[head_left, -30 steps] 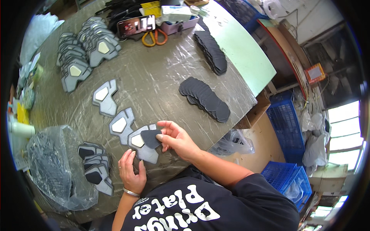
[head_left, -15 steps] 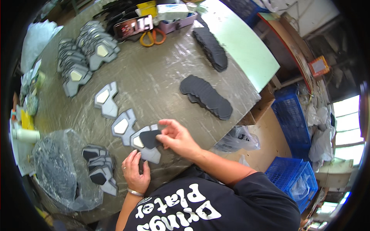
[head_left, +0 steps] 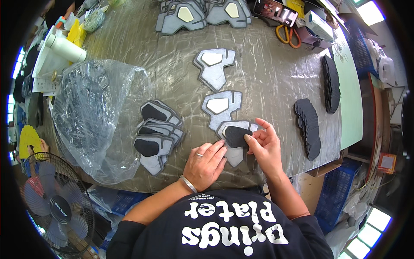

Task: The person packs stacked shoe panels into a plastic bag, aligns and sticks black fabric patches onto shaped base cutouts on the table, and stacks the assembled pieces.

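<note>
My right hand [head_left: 266, 144] pinches a black rounded patch [head_left: 238, 136] between thumb and fingers. The patch lies over the pale area of a grey, black-edged shaped pad [head_left: 235, 156], covering most of it. My left hand [head_left: 206, 165], fingers stretched forward, lies on the table with its fingertips at the pad's left edge. Just beyond, a second grey pad [head_left: 221, 108] shows its bare off-white window, and a third such pad [head_left: 214, 69] lies farther off. Left of my hands sits a small overlapping pile of grey pads [head_left: 155, 134] bearing black patches.
Two overlapping rows of black patches, a near row [head_left: 307, 129] and a far row [head_left: 331, 84], lie at the right. Stacked grey pads [head_left: 185, 19], orange-handled scissors [head_left: 288, 36] and a phone [head_left: 276, 12] are at the back. A plastic bag [head_left: 99, 121] and a fan [head_left: 60, 207] stand left.
The whole view has turned and shifted. The black patch has moved left over the pad's pale area, covering more of it. My left hand's fingertips have come to the pad's edge.
</note>
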`<state>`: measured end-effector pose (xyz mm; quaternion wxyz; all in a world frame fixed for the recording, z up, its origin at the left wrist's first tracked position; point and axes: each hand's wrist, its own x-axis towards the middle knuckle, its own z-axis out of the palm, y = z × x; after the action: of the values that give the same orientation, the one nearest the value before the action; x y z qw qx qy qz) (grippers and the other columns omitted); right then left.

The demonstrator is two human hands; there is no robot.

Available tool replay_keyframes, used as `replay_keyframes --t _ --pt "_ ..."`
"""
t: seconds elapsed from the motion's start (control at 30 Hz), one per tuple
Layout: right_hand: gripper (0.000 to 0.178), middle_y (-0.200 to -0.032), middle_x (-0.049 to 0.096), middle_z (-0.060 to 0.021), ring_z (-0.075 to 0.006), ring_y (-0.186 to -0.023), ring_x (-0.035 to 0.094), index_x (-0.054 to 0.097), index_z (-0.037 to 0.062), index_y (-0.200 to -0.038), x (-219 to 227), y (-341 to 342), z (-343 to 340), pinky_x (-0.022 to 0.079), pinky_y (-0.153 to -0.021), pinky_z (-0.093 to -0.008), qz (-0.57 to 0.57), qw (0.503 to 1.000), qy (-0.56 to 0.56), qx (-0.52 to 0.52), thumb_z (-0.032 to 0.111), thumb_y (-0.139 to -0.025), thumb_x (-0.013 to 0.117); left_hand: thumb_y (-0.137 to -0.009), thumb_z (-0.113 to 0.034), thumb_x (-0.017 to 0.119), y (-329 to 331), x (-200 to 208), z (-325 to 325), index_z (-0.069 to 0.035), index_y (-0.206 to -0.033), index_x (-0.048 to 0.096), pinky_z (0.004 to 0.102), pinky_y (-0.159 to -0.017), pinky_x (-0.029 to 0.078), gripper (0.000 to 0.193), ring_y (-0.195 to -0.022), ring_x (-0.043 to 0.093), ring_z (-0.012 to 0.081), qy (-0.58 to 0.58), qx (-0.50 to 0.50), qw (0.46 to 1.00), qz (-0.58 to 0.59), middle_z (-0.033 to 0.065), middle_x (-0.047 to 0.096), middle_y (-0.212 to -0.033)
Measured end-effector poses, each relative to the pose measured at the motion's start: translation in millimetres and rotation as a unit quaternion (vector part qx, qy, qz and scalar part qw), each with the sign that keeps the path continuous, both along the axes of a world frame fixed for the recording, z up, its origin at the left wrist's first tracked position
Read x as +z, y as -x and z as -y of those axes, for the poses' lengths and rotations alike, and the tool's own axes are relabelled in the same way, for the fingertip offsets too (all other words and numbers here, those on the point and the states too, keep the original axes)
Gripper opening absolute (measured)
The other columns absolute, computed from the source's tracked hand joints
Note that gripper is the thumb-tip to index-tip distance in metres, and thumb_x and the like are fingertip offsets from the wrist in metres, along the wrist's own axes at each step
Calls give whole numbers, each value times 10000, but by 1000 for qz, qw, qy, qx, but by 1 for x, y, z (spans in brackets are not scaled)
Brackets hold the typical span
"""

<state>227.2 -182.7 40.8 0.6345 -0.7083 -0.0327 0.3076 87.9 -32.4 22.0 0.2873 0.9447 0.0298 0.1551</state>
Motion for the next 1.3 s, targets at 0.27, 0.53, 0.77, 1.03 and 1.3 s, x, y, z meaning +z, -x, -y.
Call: replay_keyframes --t 0.27,0.53,0.77,1.03,1.3 --pt "539 -820 582 -31 -41 -620 556 419 -12 -1344 0 -1 -7 478 -509 -186 7 999 34 5 34 -882 693 -776 -128 746 1 -3 0 -44 -1154 663 372 -898 441 397 -1079 562 236 25 -1 1000 0 64 623 -1214" --pt "543 -819 587 -29 -34 -621 552 422 -16 -1342 -1 -2 -8 476 -495 -182 -1 999 37 3 32 -877 698 -774 -121 746 1 -4 1 -49 -1169 653 371 -902 440 412 -1078 564 236 28 0 1000 -2 61 619 -1207" --pt "542 -807 594 -33 -33 -608 551 426 -31 -1331 -1 0 -9 467 -498 -185 -1 999 43 -8 16 -867 702 -774 -88 726 0 -2 0 -42 -1212 634 366 -899 442 450 -1071 567 239 42 -6 999 14 74 614 -1253" --pt "538 -808 609 -36 -28 -598 546 443 -8 -1327 -2 1 -9 438 -506 -184 8 999 53 -3 11 -860 709 -800 -109 698 -12 5 -3 -29 -1276 611 343 -852 443 490 -1013 545 233 -11 -24 1000 -10 84 577 -1358" --pt "525 -796 621 -37 -23 -597 548 471 -15 -1309 -3 -2 -9 439 -515 -189 10 998 64 -3 25 -849 721 -795 -118 704 -19 4 -1 -40 -1269 620 336 -825 437 488 -982 531 219 -36 -18 999 -24 70 580 -1356"
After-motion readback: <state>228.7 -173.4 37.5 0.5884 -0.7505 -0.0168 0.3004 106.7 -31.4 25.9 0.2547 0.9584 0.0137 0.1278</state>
